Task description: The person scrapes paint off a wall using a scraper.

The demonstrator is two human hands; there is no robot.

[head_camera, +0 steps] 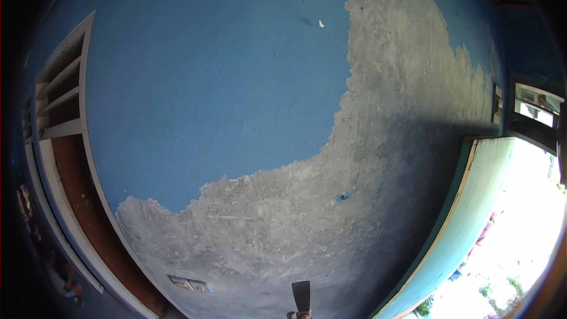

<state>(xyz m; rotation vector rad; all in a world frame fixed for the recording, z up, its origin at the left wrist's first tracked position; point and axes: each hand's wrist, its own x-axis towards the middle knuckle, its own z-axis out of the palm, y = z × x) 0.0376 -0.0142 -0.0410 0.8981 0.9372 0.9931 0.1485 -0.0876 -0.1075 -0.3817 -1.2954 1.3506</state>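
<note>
At the bottom edge, just right of the middle, the fingertips of one hand, seemingly my right hand (304,315), close around the base of a flat metal scraper blade (301,296). The blade points up; most of the hand is cut off. My left hand is out of view. Before me is a wall with blue paint (212,84) and a broad area of bare grey plaster (398,66), with a ragged edge between them. A small white flake (321,24) shows against the blue near the top, with a shadow to its left.
Electrical wall plates (190,284) sit low on the wall. At left stands a door frame (91,159) with a slatted vent (64,84) above. An open pale green door (460,221) stands right, beside a bright doorway. Part of a person (73,285) shows at lower left.
</note>
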